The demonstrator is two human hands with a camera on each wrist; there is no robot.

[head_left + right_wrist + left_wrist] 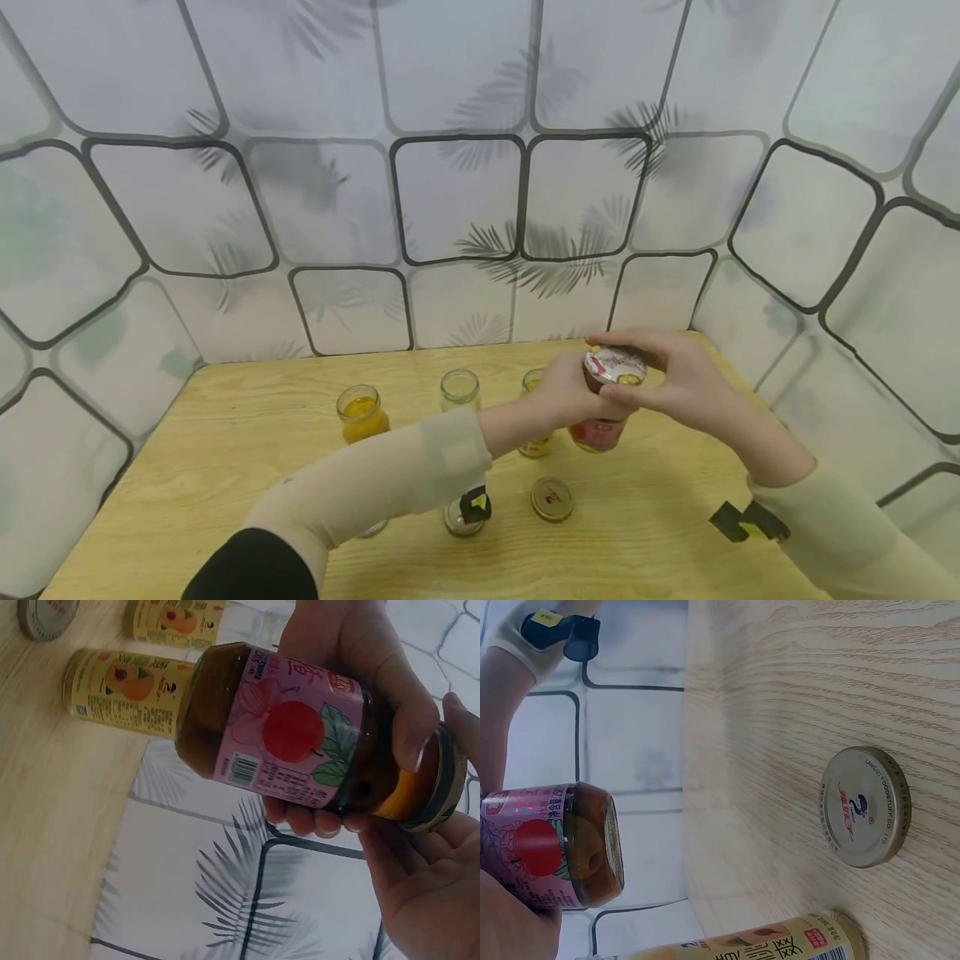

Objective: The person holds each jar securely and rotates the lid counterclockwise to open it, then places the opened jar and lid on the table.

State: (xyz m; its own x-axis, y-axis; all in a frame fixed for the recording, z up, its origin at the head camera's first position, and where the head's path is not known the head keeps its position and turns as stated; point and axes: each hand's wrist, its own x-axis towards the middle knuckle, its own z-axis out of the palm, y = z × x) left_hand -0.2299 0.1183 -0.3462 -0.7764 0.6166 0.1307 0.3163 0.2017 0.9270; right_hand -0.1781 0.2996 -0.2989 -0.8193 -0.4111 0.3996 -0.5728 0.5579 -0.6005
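A glass jar point(597, 435) of brown contents with a pink fruit label is held above the table. My left hand point(567, 390) grips it round the body; in the right wrist view its thumb lies near the jar's neck. On the jar sits a printed lid point(615, 365), and my right hand point(686, 382) grips it between thumb and fingers. The right wrist view shows the label point(292, 735) with a red fruit and green leaves. In the left wrist view, the jar's base point(613, 847) faces the camera's right side.
Behind the left arm stand a jar with orange contents point(363, 417), a clear-topped jar point(460, 386) and a yellow-labelled jar point(534, 448). Loose lids lie in front, one gold-coloured lid point(552, 499) and another lid point(461, 521) partly covered. Patterned walls point(457, 200) enclose the wooden table point(645, 533).
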